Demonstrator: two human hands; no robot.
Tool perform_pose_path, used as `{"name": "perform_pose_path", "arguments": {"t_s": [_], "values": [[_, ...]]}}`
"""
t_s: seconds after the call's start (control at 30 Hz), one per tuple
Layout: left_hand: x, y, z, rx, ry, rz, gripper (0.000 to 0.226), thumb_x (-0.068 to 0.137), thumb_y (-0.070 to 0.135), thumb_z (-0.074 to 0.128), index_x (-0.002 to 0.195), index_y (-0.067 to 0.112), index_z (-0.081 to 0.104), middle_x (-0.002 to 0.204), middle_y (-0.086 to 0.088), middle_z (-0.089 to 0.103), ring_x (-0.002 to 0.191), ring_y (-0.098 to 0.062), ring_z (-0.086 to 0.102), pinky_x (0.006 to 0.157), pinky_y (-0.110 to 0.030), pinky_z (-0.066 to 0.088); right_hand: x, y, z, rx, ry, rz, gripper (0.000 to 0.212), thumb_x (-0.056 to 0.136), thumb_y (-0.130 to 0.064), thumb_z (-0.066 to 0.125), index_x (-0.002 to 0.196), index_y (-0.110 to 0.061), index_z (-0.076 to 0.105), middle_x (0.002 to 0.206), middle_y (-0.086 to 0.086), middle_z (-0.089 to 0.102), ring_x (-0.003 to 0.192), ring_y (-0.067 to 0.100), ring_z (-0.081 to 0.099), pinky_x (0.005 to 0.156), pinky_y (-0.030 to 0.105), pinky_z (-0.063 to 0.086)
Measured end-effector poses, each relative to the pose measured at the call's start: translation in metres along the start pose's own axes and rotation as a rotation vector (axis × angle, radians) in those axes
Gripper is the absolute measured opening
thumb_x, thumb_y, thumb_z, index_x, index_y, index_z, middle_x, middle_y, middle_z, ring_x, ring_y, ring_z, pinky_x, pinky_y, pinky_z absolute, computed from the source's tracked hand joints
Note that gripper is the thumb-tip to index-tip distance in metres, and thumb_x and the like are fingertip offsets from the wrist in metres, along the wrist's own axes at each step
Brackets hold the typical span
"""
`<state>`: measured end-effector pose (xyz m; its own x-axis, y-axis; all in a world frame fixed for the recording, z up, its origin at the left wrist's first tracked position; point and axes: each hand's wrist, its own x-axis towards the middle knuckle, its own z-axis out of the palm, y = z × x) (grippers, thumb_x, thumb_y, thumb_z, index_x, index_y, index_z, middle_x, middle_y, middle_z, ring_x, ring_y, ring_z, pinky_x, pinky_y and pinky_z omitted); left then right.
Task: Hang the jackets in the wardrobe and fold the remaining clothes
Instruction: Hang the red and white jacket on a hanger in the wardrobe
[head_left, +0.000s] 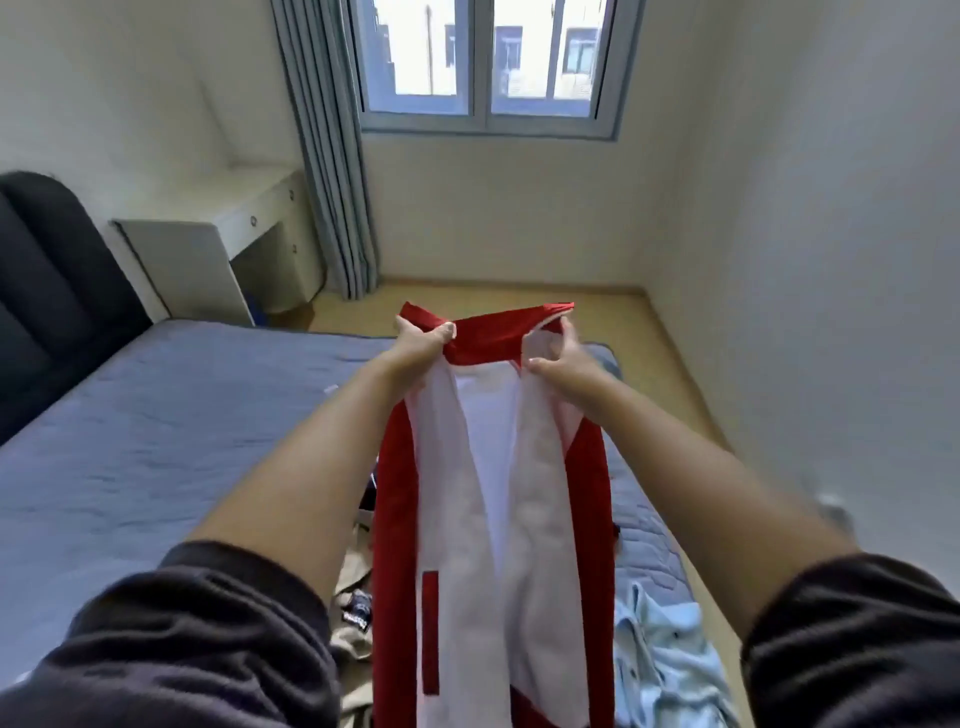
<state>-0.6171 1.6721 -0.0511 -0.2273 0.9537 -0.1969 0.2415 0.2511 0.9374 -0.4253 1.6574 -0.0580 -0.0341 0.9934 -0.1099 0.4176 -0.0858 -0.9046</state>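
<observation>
Bedroom, bed (156, 415) below | left hand (422, 343) and right hand (569, 356) grip red-and-white jacket (488, 493) at collar | keep shoulders level and spread so a hanger slips in

I saw a small room with pale walls (779, 208), daylit window (488, 62) on the far wall, grey curtain (327, 156) bunched at its left, white desk (249, 213) in the corner, dark padded headboard (52, 270), blue-grey bed (156, 415), yellowish floor (519, 297) beyond.

Head-worn view — forward and down, close
</observation>
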Motion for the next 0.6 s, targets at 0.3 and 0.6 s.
{"name": "perform_pose_path", "arguments": {"t_s": [0.3,0.6], "values": [[-0.075,-0.347,0.074,0.125,-0.242,-0.613,0.051,0.092,0.018,0.051,0.139,0.014,0.033,0.107,-0.005,0.054,0.08,-0.019,0.061,0.063,-0.03,0.046,-0.093,0.323,0.143,-0.046,-0.304,0.555,0.074,0.088,-0.005,0.048,0.152,-0.021,0.015,0.145,0.013,0.043,0.078,0.01,0.052,0.055,0.014,0.042],[-0.173,-0.527,0.133,0.098,-0.321,-0.958,0.016,0.094,0.018,0.047,0.109,0.02,0.051,0.098,0.001,0.06,0.073,-0.011,0.062,0.066,-0.027,0.046,-0.18,0.476,0.211,-0.057,-0.378,0.805,0.067,0.09,-0.01,0.054,0.149,-0.017,0.023,0.135,0.009,0.054,0.081,0.012,0.054,0.066,0.018,0.044]]}}
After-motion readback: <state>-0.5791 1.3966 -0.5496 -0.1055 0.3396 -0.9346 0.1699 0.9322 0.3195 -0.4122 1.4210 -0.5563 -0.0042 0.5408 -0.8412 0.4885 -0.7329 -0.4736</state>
